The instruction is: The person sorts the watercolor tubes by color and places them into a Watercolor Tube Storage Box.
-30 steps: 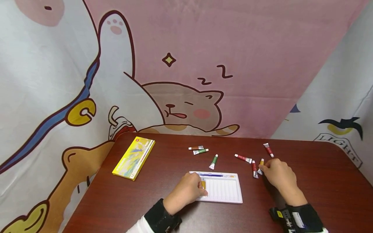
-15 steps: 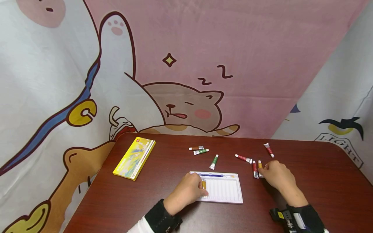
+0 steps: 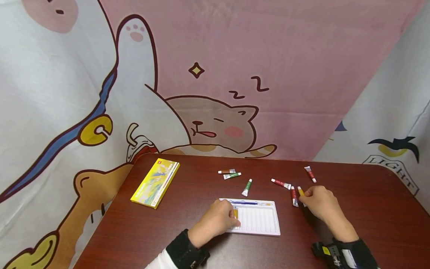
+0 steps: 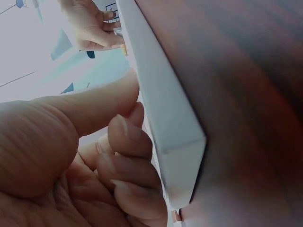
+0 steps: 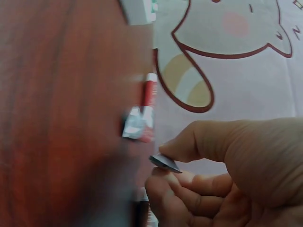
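Note:
My left hand (image 3: 216,218) lies over the left end of a white plastic tray (image 3: 273,224). Its thumb and curled fingers hold an ochre paint tube (image 3: 235,213), mostly hidden by the hand. In the left wrist view the fingers (image 4: 130,137) bend against the tray's outer wall (image 4: 170,109). My right hand (image 3: 320,201) pinches a yellow paint tube (image 3: 301,191) near its crimped end (image 5: 164,163), between thumb and index finger. Just left of it lies a red paint tube (image 3: 294,196). A blue paintbrush (image 3: 246,203) rests along the tray's far side.
Another red tube (image 3: 280,183) and a further red tube (image 3: 310,174) lie farther back. Two green tubes (image 3: 246,187) and a brown tube (image 3: 226,171) are behind the tray. A yellow box (image 3: 155,183) lies at the left of the brown table (image 3: 188,194).
My right hand has shifted slightly and turned the yellow tube, so its cap end now points away and to the left. My left hand and the tray have stayed in place.

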### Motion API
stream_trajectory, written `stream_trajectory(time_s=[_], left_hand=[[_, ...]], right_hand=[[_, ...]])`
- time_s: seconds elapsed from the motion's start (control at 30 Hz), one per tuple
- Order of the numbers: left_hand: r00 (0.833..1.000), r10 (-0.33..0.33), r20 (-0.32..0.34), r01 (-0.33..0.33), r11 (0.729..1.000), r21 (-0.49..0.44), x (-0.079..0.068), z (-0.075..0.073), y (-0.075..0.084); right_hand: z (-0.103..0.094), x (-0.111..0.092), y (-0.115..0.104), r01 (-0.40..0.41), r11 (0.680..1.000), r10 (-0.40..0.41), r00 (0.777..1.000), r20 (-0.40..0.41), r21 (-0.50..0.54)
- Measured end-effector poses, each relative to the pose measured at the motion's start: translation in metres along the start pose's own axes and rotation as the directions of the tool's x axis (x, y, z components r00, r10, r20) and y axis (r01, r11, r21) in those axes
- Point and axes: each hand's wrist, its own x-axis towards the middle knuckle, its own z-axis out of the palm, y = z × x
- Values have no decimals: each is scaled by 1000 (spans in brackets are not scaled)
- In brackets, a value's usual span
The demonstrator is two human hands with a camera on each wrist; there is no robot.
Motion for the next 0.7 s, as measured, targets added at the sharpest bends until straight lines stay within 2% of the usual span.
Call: stream_trajectory(time_s=[0.2, 0.3, 0.43, 0.53, 0.7], left_hand=[[998, 6, -60, -5, 1000, 10, 2, -8, 2], [994, 10, -111, -7, 1000, 29, 2, -12, 5], [981, 69, -182, -62, 997, 44, 2, -15, 10], [966, 137, -218, -133, 991, 32, 1, -17, 14], [934, 237, -267, -241, 970, 19, -2, -18, 20]], right_hand=[[-10, -6, -11, 74, 993, -64, 992, -105, 93], [-13, -10, -21, 160, 981, -141, 976, -167, 105], [-15, -16, -33, 290, 956, -270, 928, -259, 44], [-15, -20, -43, 389, 921, -369, 877, -307, 4], [-15, -28, -58, 526, 851, -494, 807, -323, 11]])
